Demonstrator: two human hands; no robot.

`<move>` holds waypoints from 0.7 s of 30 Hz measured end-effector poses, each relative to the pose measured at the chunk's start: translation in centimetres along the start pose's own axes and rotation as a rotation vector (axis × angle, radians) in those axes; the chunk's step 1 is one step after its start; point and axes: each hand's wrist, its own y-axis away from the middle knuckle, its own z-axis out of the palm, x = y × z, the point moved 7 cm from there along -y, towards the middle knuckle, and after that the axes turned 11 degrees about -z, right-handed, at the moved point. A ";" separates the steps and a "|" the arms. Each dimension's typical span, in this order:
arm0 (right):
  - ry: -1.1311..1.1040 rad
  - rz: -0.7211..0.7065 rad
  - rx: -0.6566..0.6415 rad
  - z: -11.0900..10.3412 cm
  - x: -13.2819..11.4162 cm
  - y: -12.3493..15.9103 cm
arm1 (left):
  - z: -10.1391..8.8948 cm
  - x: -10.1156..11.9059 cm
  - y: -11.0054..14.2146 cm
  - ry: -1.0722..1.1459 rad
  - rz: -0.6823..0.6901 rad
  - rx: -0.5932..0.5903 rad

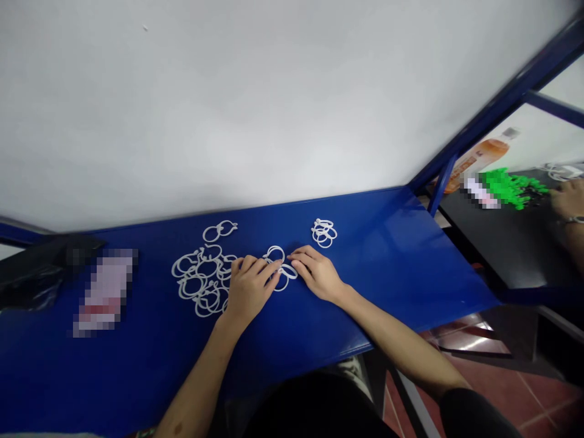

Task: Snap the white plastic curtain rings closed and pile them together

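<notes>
On the blue table [387, 255], toward its middle, lies a small group of white rings [288, 271], its loops overlapping. The left hand [250, 283] reaches them with thumb and forefinger, its other fingers bent beside the larger pile [201, 277]; the right hand [317, 272] faces it from the other side, thumb and forefinger close together. Whether either pinches a loop I cannot tell, the contact being too small to make out. Snagging seems the likeliest trouble: the loops appear to have small knobs, so lifting one could drag its neighbours along. A sweep of the left hand might also push loops into the pile and mix the groups. Farther back lie a ring pair [219, 229] and, beyond the right hand, a separate cluster [323, 232], near enough to be knocked. Leftward sit a blurred packet [106, 286] and a black bag [41, 271]; past a blue post [443, 185] at the right, a co-worker's hand [568, 199] is near green pieces [511, 185], with a bottle [479, 159] behind them, all clear of this work, while the white wall [274, 109] bounds the table's far edge
</notes>
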 end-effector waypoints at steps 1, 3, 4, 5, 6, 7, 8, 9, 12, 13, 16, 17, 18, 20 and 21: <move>-0.001 -0.024 0.005 -0.2 -0.3 0.0 | 0.0 -0.1 0.0 -0.005 -0.013 0.005; -0.012 -0.111 -0.003 -0.3 -1.0 -0.1 | 0.0 -0.2 0.0 -0.005 -0.041 0.010; -0.015 -0.166 -0.013 -0.3 -1.4 -0.1 | 0.0 -0.3 0.0 -0.002 -0.056 0.011; -0.013 -0.217 -0.020 -0.2 -1.8 -0.1 | 0.0 -0.4 0.0 0.004 -0.068 0.011; -0.007 -0.256 -0.019 -0.1 -2.1 0.0 | 0.1 -0.4 0.0 0.011 -0.078 0.011; -0.002 -0.279 -0.010 0.0 -2.2 0.0 | 0.0 -0.5 0.0 0.018 -0.086 0.014; -0.004 -0.283 0.006 0.0 -2.1 0.0 | 0.0 -0.5 0.0 0.025 -0.093 0.020; -0.013 -0.274 0.031 -0.1 -2.0 0.0 | -0.1 -0.5 0.0 0.032 -0.097 0.029; -0.065 -0.230 0.117 -0.5 -1.4 0.0 | -0.4 -0.5 0.0 0.047 -0.092 0.063; -0.083 -0.222 0.135 -0.6 -1.2 0.0 | -0.5 -0.5 0.1 0.052 -0.086 0.074; -0.129 -0.211 0.140 -0.6 -1.1 0.0 | -0.8 -0.5 0.1 0.084 -0.081 0.107; -0.143 -0.205 0.129 -0.5 -1.0 0.0 | -0.9 -0.5 0.1 0.104 -0.084 0.113; -0.158 -0.198 0.117 -0.4 -1.1 0.0 | -0.9 -0.6 0.2 0.129 -0.088 0.111; -0.202 -0.194 0.097 -0.2 -1.2 0.0 | -0.8 -0.8 0.1 0.175 -0.094 0.091; -0.231 -0.196 0.089 -0.1 -1.3 0.0 | -0.8 -0.8 0.1 0.192 -0.094 0.078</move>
